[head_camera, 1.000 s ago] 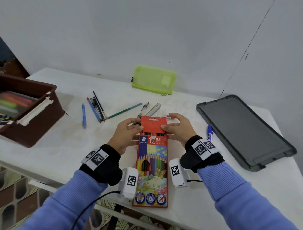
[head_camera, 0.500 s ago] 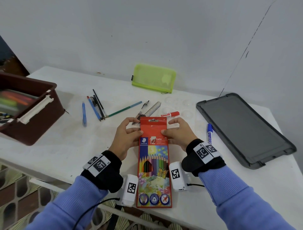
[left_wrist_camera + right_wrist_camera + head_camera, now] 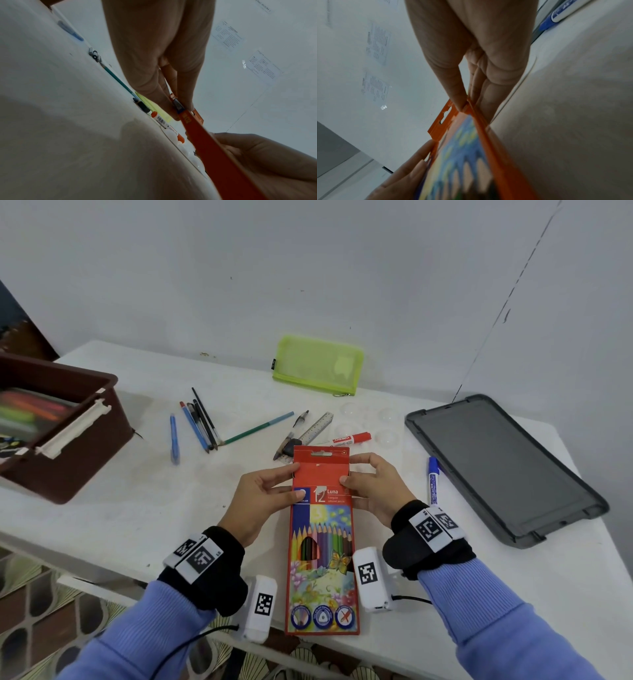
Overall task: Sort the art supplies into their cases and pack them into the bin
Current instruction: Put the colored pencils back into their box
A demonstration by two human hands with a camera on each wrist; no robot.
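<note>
Red pencil box (image 3: pixel 322 529) is pinched by both hands | bin (image 3: pixel 58 426) partly filled | pens (image 3: pixel 198 422) are left on counter (image 3: pixel 102 508)

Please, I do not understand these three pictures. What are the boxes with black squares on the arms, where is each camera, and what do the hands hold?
No robot here: a person works with bare hands. The marked boxes are cameras strapped on the wrists; a third camera sits on the head. The head view looks down at the white table. The two wrist views look along each hand from below. The left hand and the right hand pinch the top end of a coloured pencil box. Beyond it lie loose pens and pencils, a red marker, a ruler, a blue marker, a green pouch, a brown bin and a grey lid.
</note>
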